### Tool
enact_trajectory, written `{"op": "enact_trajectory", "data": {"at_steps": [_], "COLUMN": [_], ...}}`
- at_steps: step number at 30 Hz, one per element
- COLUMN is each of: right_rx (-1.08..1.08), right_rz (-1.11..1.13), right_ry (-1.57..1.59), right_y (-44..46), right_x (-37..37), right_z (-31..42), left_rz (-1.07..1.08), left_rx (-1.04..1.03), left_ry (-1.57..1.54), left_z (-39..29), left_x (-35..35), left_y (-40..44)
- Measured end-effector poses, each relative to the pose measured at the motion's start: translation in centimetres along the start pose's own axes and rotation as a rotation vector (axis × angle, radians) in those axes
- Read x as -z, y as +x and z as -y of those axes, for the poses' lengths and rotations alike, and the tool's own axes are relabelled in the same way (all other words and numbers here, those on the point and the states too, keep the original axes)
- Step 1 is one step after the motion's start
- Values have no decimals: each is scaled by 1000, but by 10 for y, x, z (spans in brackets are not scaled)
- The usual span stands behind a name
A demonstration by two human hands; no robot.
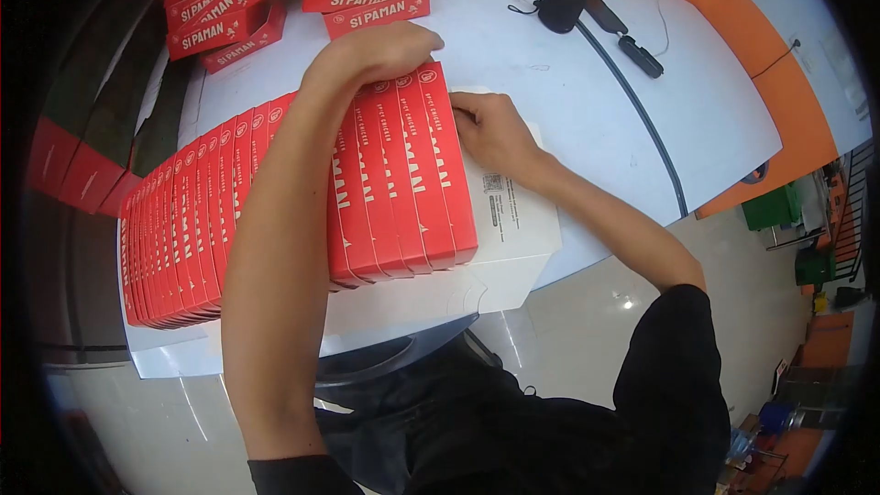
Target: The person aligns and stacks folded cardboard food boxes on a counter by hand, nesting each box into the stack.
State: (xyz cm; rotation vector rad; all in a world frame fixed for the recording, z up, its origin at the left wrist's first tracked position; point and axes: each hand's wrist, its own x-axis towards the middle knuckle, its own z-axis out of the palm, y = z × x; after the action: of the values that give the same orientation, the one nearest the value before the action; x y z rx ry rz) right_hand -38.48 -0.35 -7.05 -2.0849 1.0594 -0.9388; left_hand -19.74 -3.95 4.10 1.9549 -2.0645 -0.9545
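Note:
A long row of red cardboard boxes (390,192) with white lettering stands packed side by side on the table, their printed faces toward me. My left hand (394,50) reaches across the row and bends over its far upper edge near the right end; most of its fingers are hidden. At the right end, my right hand (495,133) presses against the side of the last box, fingers curled at its upper corner. Under and beside that end lies a flat white cardboard sheet (522,234) with small print and a square code.
Folded red boxes (215,14) are piled at the back left, with more red boxes (376,14) beside them. A black tape-like roll (562,5) and a dark handheld tool (640,57) lie at the back right. A black cable (632,101) crosses the white table (706,119).

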Motion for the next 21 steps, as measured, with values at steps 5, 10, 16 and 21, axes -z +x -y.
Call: {"op": "enact_trajectory", "data": {"at_steps": [5,10,16,21], "right_rx": [6,-51,-152,-84], "right_rz": [75,162,346,148], "right_ry": [-29,165,161,69], "right_y": [-4,14,26,2], "right_x": [-1,-2,9,24], "right_z": [-1,-10,-13,13], "left_rz": [-20,13,89,153], "left_rx": [-202,-53,-32,-388], "left_ry": [263,147,-10,-42], "left_z": [3,-6,-9,7], "left_x": [-1,4,6,-5], "left_y": [3,-6,-18,-15]}}
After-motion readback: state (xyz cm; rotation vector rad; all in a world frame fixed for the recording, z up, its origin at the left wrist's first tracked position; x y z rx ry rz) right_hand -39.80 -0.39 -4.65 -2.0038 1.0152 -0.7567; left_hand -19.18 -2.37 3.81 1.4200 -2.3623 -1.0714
